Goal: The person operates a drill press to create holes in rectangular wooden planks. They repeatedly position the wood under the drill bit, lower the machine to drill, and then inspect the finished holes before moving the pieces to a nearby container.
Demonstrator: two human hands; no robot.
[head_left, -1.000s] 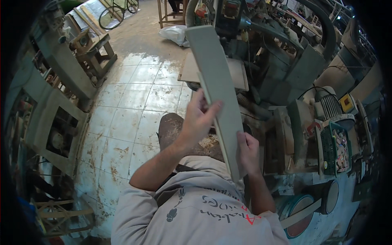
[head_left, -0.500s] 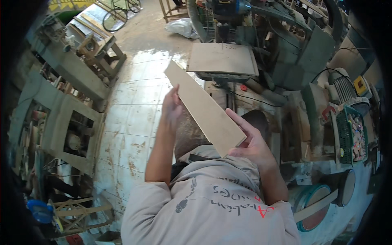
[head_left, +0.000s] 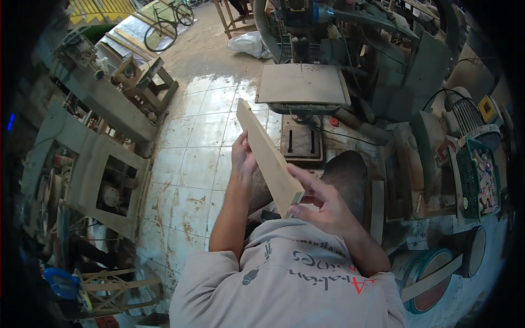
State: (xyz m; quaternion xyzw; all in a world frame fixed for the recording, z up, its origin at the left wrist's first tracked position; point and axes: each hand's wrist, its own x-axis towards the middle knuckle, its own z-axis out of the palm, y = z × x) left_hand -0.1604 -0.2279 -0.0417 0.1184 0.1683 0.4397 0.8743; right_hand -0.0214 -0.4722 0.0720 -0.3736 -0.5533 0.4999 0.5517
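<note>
Left hand (head_left: 242,158) grips the long edge of one wooden board (head_left: 269,157) near its middle, while the right hand (head_left: 320,205) clasps the near end, holding it tilted in the air above the tiled floor (head_left: 191,164), in front of the machine table (head_left: 302,85). It looks stiff, fairly light and dry (edges may splinter), so a two-handed hold at end and middle suits it. One board, two hands.

A woodworking workshop. A band saw (head_left: 303,82) with a flat metal table stands on a dusty tiled floor (head_left: 191,158), wooden frames (head_left: 93,164) and benches along one side, electric motors (head_left: 465,115) and a bicycle (head_left: 167,27) nearby.
</note>
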